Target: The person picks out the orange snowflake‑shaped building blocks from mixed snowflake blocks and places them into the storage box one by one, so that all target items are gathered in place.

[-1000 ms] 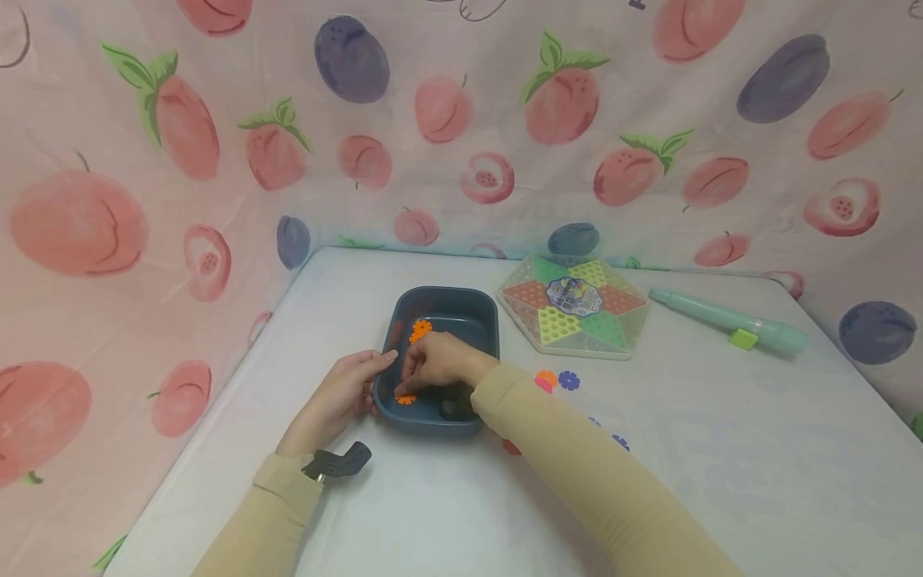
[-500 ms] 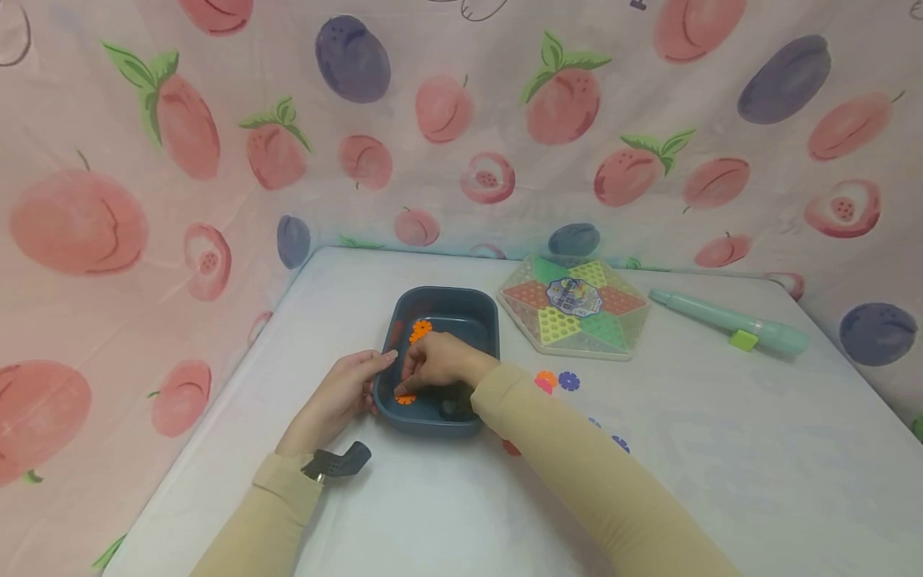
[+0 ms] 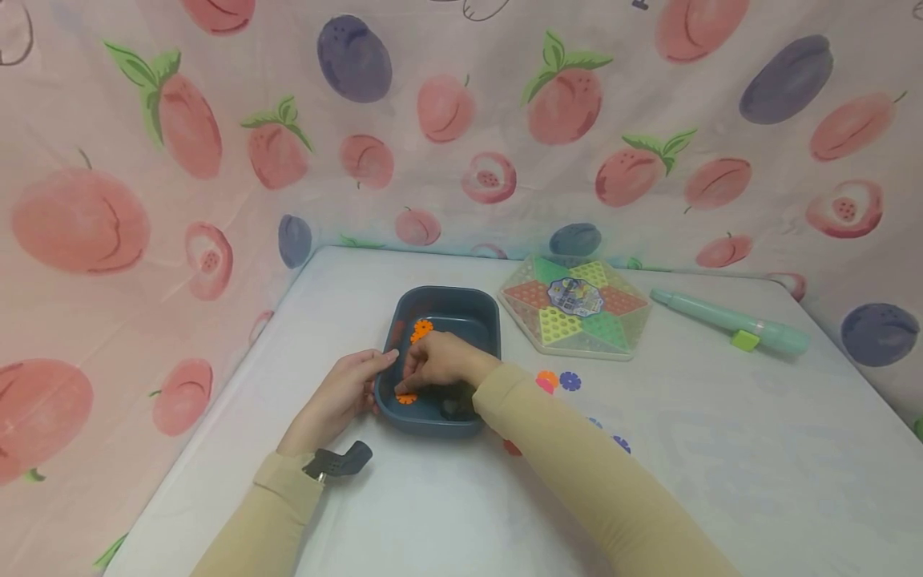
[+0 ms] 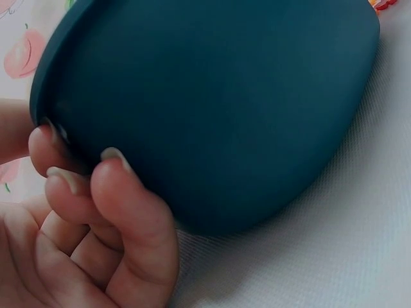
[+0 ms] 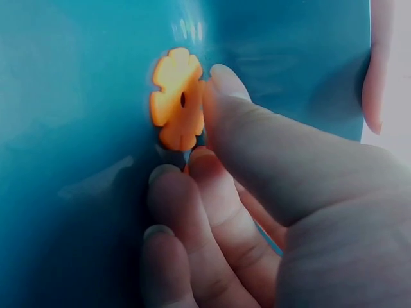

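A dark blue-green rectangular bin (image 3: 449,433) stands on the table. My left hand (image 3: 344,393) holds its left side, thumb at the rim and curled fingers (image 4: 131,218) against the outer wall. My right hand (image 3: 441,361) reaches down inside the bin. Thumb and fingers there pinch an orange notched plastic disc, a snowflake building piece (image 5: 176,102), near the bin's floor at the front left. More orange snowflake pieces (image 3: 421,328) lie farther back in the bin. My right wrist and sleeve cover part of the bin's right side.
Several loose snowflake pieces, among them a purple one (image 3: 570,381) and a red one (image 3: 512,448), lie right of the bin. Behind them is a hexagonal Chinese checkers board (image 3: 577,316). At the far right lies a pale green tube-shaped object (image 3: 728,319) with a lime block (image 3: 745,340).
Both hands, the bin and the orange pieces keep their places. Only a very slight shift of the whole head view shows.
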The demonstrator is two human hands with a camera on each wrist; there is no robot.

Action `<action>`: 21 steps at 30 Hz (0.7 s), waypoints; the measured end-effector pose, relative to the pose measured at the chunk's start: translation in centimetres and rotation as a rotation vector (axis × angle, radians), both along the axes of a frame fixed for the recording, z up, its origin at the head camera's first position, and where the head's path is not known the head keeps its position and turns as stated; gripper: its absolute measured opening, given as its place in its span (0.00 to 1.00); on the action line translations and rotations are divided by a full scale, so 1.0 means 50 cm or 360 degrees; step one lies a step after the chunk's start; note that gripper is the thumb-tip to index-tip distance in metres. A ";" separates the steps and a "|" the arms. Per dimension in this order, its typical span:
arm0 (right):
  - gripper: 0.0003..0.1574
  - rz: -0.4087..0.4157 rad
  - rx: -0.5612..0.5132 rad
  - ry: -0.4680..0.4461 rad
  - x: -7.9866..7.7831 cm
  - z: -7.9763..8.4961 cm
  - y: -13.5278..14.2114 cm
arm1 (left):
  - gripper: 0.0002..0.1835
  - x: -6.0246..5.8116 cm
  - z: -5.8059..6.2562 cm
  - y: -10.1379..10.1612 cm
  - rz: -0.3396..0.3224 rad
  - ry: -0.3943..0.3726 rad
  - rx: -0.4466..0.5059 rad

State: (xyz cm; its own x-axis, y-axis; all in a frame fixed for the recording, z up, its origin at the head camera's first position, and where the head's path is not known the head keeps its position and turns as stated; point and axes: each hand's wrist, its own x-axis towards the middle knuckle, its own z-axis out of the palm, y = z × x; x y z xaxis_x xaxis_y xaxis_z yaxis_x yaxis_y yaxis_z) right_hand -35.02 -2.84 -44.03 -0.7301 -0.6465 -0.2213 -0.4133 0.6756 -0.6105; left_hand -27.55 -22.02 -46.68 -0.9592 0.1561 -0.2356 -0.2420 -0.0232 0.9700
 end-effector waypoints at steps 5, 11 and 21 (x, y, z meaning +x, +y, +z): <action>0.14 -0.0005 -0.0003 0.0001 0.000 0.001 0.001 | 0.24 -0.001 0.000 0.001 0.0010 -0.0015 0.0018; 0.14 -0.0002 -0.0015 -0.0004 0.000 0.002 0.001 | 0.24 -0.001 -0.001 0.000 0.0002 -0.0007 0.0001; 0.14 -0.0057 -0.0089 0.0031 0.006 0.009 0.001 | 0.22 -0.003 -0.004 -0.002 -0.0018 0.0015 0.0004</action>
